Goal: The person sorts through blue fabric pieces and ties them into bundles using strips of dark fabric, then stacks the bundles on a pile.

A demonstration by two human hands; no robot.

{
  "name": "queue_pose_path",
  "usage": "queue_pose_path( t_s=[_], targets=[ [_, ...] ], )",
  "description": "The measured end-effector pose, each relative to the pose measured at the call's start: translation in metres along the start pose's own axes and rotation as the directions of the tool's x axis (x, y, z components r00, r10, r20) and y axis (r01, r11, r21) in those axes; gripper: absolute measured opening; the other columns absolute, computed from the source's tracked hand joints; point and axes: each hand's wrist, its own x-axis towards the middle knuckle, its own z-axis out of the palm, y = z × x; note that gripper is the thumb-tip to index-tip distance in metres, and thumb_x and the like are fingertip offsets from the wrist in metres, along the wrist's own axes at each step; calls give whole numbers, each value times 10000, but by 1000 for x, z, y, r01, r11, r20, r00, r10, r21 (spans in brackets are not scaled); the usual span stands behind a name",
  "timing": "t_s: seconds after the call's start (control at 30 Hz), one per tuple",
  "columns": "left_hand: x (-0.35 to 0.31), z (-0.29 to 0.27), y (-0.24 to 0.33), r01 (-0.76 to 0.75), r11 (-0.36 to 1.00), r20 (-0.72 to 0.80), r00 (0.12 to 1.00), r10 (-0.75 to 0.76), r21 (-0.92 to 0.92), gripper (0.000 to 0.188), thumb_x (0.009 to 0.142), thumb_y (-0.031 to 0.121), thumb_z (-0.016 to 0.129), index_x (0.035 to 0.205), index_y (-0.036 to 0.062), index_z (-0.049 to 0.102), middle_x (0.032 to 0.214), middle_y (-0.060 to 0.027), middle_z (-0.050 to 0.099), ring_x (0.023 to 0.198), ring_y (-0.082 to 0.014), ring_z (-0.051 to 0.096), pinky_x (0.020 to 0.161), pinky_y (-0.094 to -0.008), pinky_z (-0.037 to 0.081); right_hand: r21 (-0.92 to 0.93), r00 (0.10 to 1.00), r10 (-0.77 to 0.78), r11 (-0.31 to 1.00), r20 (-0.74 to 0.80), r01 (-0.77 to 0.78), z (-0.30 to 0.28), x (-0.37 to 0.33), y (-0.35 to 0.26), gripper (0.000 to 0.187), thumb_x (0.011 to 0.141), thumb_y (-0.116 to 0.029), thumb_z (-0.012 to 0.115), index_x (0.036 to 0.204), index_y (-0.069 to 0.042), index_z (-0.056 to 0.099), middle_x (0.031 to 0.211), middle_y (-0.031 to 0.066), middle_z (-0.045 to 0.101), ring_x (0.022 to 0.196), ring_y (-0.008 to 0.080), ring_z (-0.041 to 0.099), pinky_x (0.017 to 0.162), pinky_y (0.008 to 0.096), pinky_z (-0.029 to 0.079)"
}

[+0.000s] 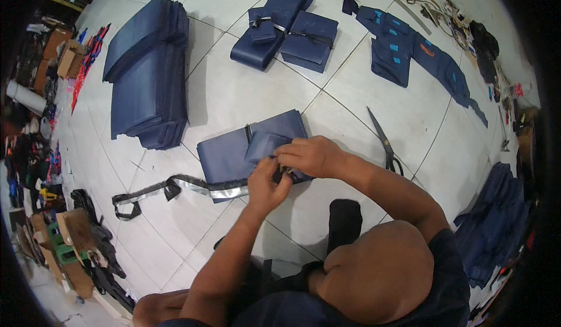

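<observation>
A folded bundle of navy fabric pieces (234, 151) lies on the white tiled floor in front of me. A dark and silver reflective strip (175, 188) runs under it and trails off to the left. My left hand (266, 184) pinches the strip at the bundle's near edge. My right hand (310, 154) is closed on the strip's other end on top of the bundle, right against the left hand. A small navy piece (266, 143) lies loose on top of the bundle.
Tall stacks of navy fabric (149, 73) lie at left. Tied navy bundles (286, 29) lie farther back. Black scissors (385, 146) rest right of my arm. Navy garment pieces (409, 49) spread at back right, more navy cloth (494, 222) at right, boxes and clutter (64, 239) at left.
</observation>
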Motion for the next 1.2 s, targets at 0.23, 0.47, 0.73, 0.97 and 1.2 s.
queue_pose_path(
  t_s=[0.23, 0.47, 0.73, 0.97, 1.2],
  targets=[
    [3, 8, -19, 139, 990, -94, 986, -135, 31, 123, 895, 93, 676, 986, 23, 631, 896, -163, 644, 797, -367, 656, 693, -434, 528, 117, 902, 409, 898, 142, -425, 10, 12, 1, 135, 952, -232, 580, 985, -107, 622, 962, 100, 672, 889, 330, 656, 706, 491, 525],
    [7, -3, -17, 245, 969, -12, 970, -245, 14, 210, 955, 193, 641, 1066, 18, 674, 970, -167, 692, 808, -263, 672, 737, -369, 524, 203, 807, 588, 784, 63, -587, -14, 32, -13, 174, 928, -238, 626, 995, -77, 622, 951, 117, 628, 916, 339, 649, 737, 471, 518],
    [26, -22, -42, 687, 493, 522, 726, -447, -534, 185, 983, 199, 621, 1009, 32, 698, 899, 28, 668, 787, -89, 575, 751, -242, 456, 23, 906, 418, 909, -72, -417, 10, 3, -38, 237, 819, -251, 756, 960, -89, 656, 897, 65, 620, 868, 247, 649, 675, 371, 542],
    [11, -29, -36, 591, 716, 346, 803, -484, -370, 176, 961, 206, 665, 995, 37, 702, 852, 5, 667, 713, -81, 544, 653, -258, 447, -82, 940, 292, 947, -179, -310, 6, -8, -30, 124, 859, -198, 707, 925, -103, 664, 828, 38, 603, 755, 224, 622, 596, 343, 534],
    [22, -42, -16, 382, 909, 140, 903, -405, 167, 248, 921, 224, 688, 910, -23, 696, 740, -130, 663, 681, -167, 612, 647, -363, 492, -170, 913, 409, 900, 4, -402, 1, -11, -40, 125, 875, -187, 673, 871, -81, 605, 837, 70, 580, 785, 233, 618, 577, 378, 522]
  ],
)
